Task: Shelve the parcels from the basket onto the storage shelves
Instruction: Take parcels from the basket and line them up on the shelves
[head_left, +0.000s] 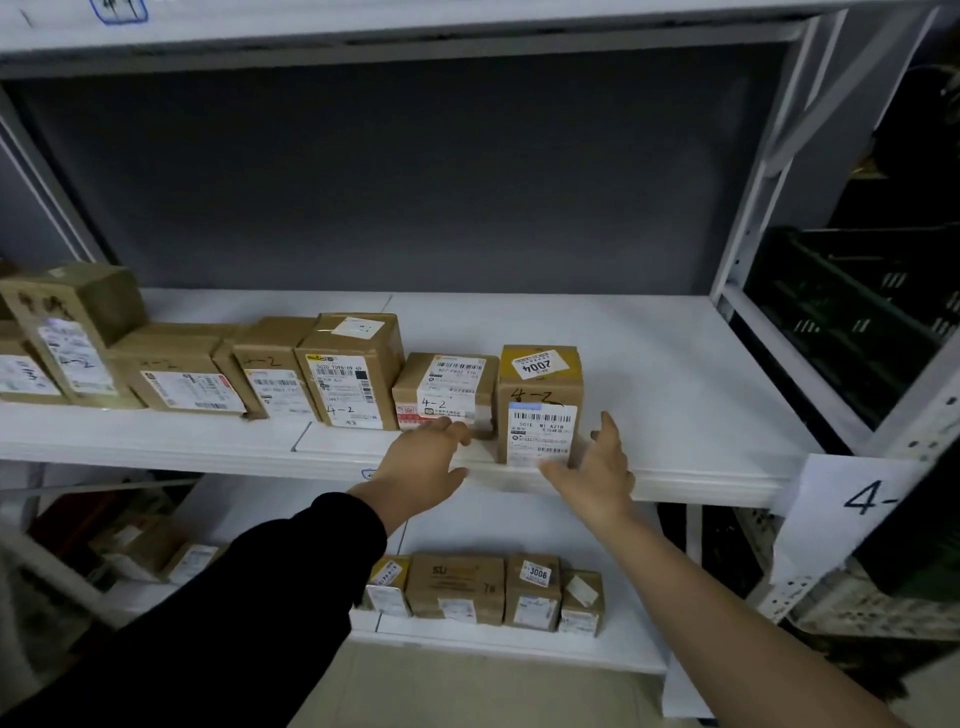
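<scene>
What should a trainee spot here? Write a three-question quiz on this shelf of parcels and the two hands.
1. True or false: the tall brown cardboard box with the "2004" sticker stands at the right end of the row on the white metal shelf.
2. Multiple choice: handwritten on the label of the short brown cardboard box beside it is A) 4-2, B) 3-1, C) 7-5.
3. Fill in: the right hand has a bare forearm; the left hand comes from a ____ sleeve.
Key: 1 true; 2 A; 3 black.
</scene>
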